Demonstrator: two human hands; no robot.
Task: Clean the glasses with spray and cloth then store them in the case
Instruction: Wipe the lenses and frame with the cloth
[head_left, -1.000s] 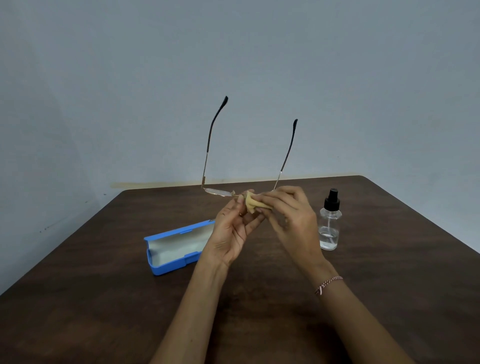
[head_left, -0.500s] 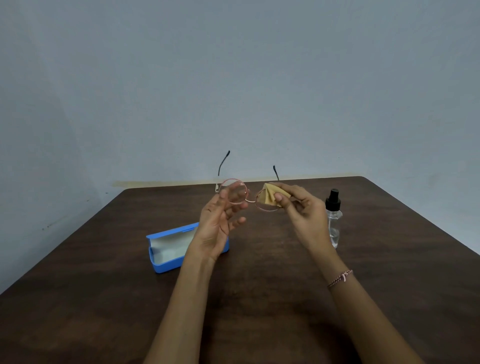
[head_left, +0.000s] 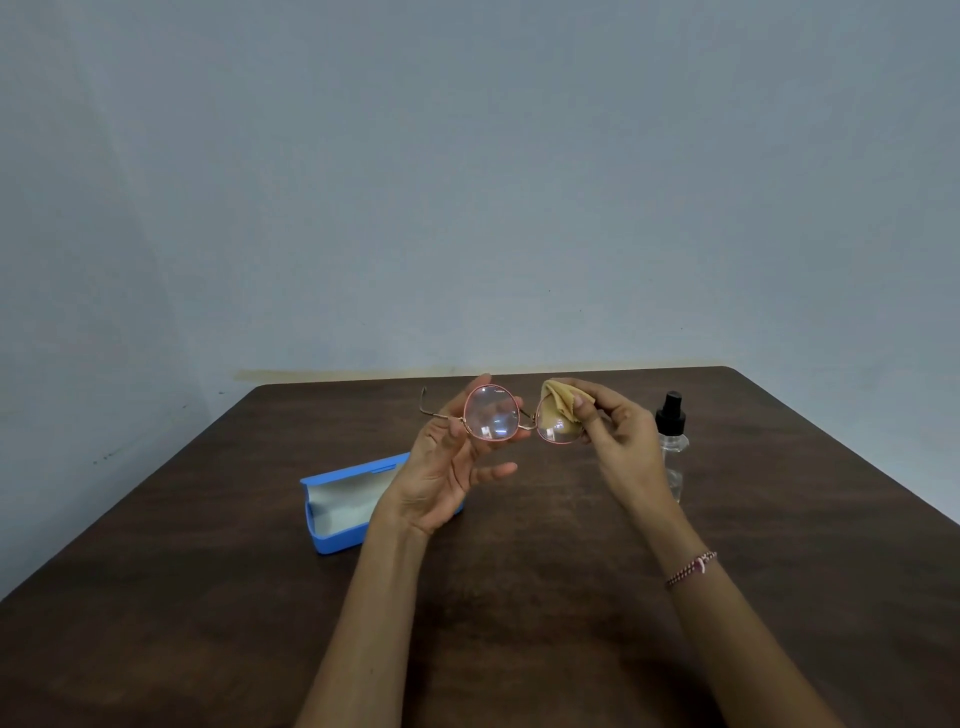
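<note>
Where the pale grey-blue wall (head_left: 467, 182) meets its far edge, a dark brown wooden table (head_left: 208, 597) fills the lower half of the view. A blue glasses case (head_left: 343, 499) lies on the table left of centre, its long axis running from near left to far right. The case is open, with the lid tipped back and the pale lining showing inside. Its right end is hidden behind the left wrist. The left hand (head_left: 447, 467) is raised above the table, palm turned toward the person. It pinches the rim of the left-side lens between thumb and fingertips, while the lower fingers are loosely spread. The right hand (head_left: 618, 436) is level with it, its fingers curled round a cloth that it presses against the other lens. The glasses (head_left: 492, 414) are held in the air between the two hands, above the table's far half. Their long axis runs left to right and their round, pink-rimmed lenses face the person. The one temple in view, on the left, points away toward the wall. A clear spray bottle (head_left: 672, 441) with a black top stands upright on the table just right of the right hand, partly hidden by it. How much liquid it holds I cannot tell. The tan cloth (head_left: 558, 402) is folded over the top of the right-side lens. A thin beaded bracelet (head_left: 691, 564) circles the right wrist.
</note>
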